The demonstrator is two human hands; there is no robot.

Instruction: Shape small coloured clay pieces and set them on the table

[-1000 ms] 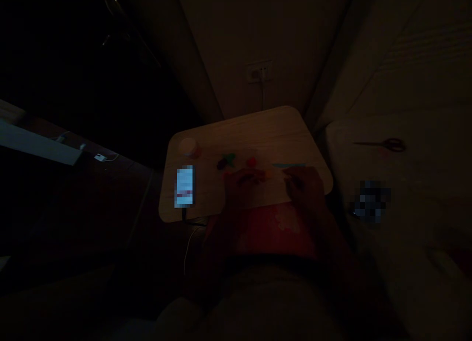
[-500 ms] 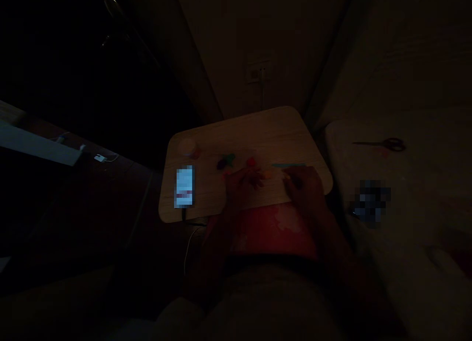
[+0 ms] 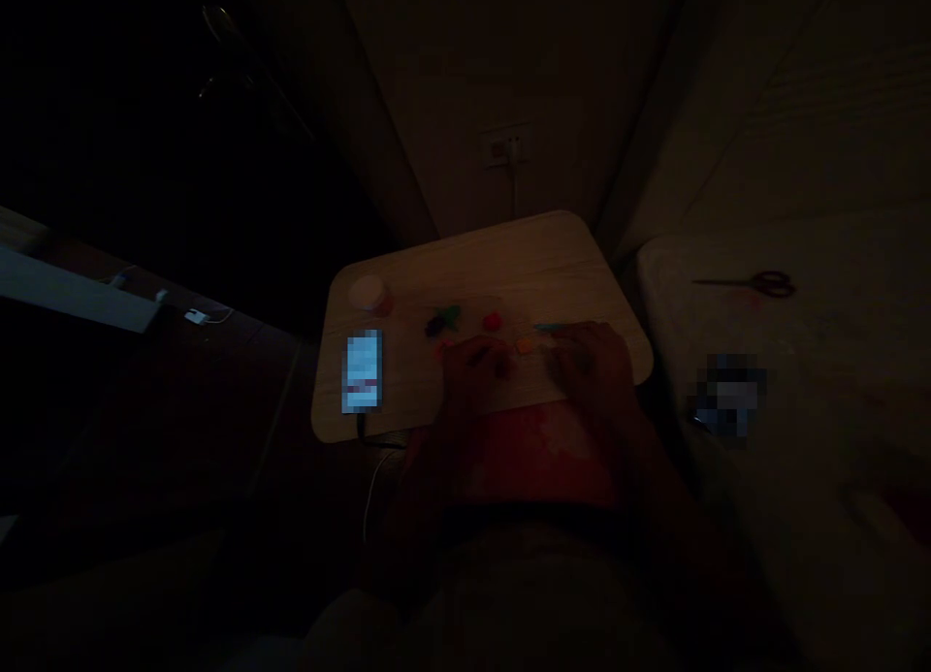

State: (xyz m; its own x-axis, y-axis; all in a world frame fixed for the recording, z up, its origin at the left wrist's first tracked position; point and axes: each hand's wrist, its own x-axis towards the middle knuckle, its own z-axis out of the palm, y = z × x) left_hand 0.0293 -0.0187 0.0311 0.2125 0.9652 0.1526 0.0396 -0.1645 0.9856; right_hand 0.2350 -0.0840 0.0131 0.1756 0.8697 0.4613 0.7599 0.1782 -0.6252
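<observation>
In dim light, my left hand (image 3: 472, 362) rests low over a small wooden table (image 3: 509, 255), its fingers bent and apart, with nothing visible in them. My right hand (image 3: 593, 357) is to the right, fingers reaching forward and apart from the thumb; its fingertips cover part of a thin teal stick (image 3: 547, 327). Between the hands lies a small orange-yellow lump (image 3: 525, 345). A red lump (image 3: 493, 321) sits just beyond my left fingers. Farther left are a green piece (image 3: 449, 316) and a dark purple piece (image 3: 434, 326), touching. Fine finger detail is lost in the dark.
A lit phone (image 3: 362, 371) with a cable lies at the table's left, below a round pale container (image 3: 368, 292). Scissors (image 3: 756, 283) and a blurred dark object (image 3: 729, 398) lie on the pale surface at right. A wall socket (image 3: 507, 146) holds a plug.
My left fingers have drawn together and bent more. My right hand has shifted slightly left, its fingers stretching forward over more of the teal stick. The camera view has moved slightly.
</observation>
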